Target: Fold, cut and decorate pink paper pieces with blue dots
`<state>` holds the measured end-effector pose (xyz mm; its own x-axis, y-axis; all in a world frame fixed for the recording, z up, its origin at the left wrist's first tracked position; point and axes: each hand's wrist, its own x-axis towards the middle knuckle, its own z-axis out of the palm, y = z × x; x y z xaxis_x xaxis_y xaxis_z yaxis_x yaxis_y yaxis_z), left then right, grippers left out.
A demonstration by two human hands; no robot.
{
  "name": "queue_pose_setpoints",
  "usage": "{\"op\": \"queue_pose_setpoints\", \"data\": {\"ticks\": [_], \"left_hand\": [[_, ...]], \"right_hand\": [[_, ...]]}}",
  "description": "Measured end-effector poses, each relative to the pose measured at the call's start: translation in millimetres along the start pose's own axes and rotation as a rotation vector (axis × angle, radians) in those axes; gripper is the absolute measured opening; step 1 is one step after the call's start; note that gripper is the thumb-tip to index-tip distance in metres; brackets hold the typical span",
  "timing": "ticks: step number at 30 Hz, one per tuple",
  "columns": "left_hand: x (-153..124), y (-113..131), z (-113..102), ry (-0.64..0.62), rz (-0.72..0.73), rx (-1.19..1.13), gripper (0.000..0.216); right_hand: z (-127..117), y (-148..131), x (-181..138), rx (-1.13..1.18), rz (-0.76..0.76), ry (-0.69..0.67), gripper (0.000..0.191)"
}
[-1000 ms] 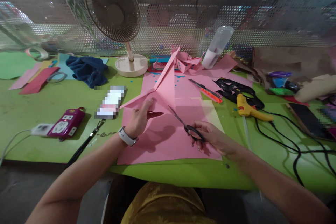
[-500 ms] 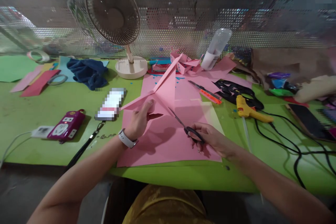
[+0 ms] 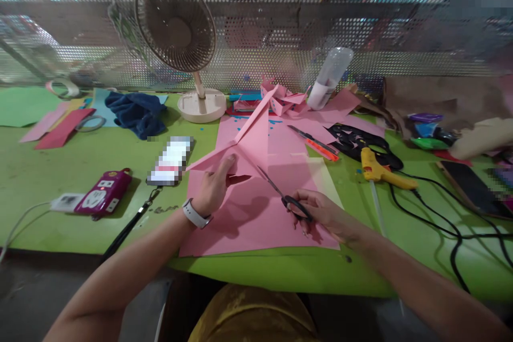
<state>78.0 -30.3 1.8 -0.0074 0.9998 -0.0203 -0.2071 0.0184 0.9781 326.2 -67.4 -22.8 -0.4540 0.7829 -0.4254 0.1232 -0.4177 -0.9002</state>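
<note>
My left hand (image 3: 214, 184) pinches a folded pink paper sheet (image 3: 248, 141) and lifts it off the green table (image 3: 80, 214). A white watch sits on that wrist. My right hand (image 3: 320, 214) grips black scissors (image 3: 280, 195) by the handles. Their blades point up and left, with the tips touching the lifted paper's lower edge. A larger flat pink sheet (image 3: 256, 219) lies under both hands.
A small fan (image 3: 180, 37) stands at the back. A yellow glue gun (image 3: 377, 171) with black cables, an orange cutter (image 3: 316, 144), a phone (image 3: 473, 187), a white bottle (image 3: 328, 77), a blue cloth (image 3: 136, 112), a purple power strip (image 3: 104, 192) and paper scraps lie around.
Both hands stay almost in place with the same grips. The view has drifted slightly, so everything sits a little lower in the picture.
</note>
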Motion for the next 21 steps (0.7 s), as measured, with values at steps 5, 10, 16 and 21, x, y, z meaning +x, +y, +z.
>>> {"op": "queue_pose_setpoints", "data": {"ticks": [5,10,16,21], "left_hand": [[-1.4,2.0,0.5,-0.010,0.019,0.024,0.035],[0.0,0.2,0.1,0.014,0.005,0.014,0.034],[2.6,-6.6,-1.5,0.055,0.011,-0.030,0.032],[1.5,-5.4,-2.1,0.017,0.018,-0.021,0.036]], "right_hand": [[-0.2,-0.4,-0.3,-0.012,-0.013,-0.007,0.040],[0.0,-1.3,-1.5,-0.006,-0.010,-0.012,0.042],[-1.1,0.2,-0.8,-0.008,-0.016,-0.011,0.040],[-1.5,1.2,-0.7,-0.024,-0.017,-0.012,0.040]]}}
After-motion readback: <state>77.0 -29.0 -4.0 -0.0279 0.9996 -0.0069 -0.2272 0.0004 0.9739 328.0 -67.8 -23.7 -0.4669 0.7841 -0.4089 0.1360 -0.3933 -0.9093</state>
